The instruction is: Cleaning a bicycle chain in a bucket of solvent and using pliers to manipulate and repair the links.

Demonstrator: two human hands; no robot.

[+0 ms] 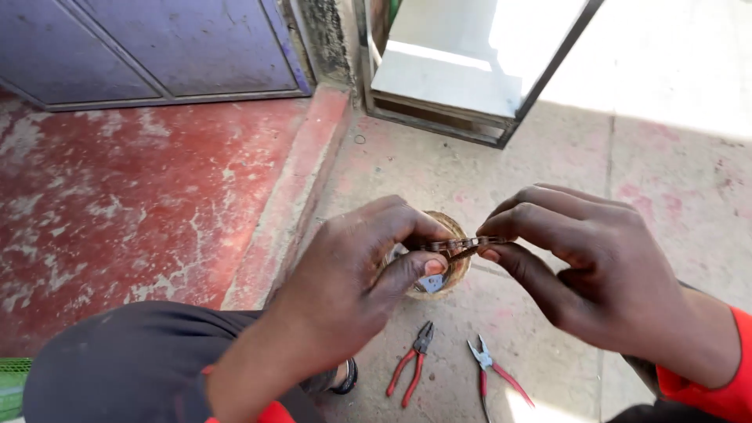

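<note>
Nearest the camera, two pairs of pliers lie on the concrete floor (548, 180): the left pliers (412, 363), with red handles and dark jaws, and the right pliers (495, 370), with thin red handles and bright metal jaws. The two lie near each other, not touching.

Above them, the left hand (356, 274) and the right hand (583, 262) each pinch one end of a short chain segment (462, 245), thumb and fingers clamped on it. The segment is metal, brown with rust or grease, made of small flat links, and is held level between the hands.

Directly below the chain stands a round container (458, 270) with a worn tan rim. Its contents are mostly hidden; a pale fragment shows inside.

Farther off, a raised red step (298, 196) with flaking paint borders the floor. Beyond stand a metal-framed box (462, 70) and a purple door (157, 47).
</note>
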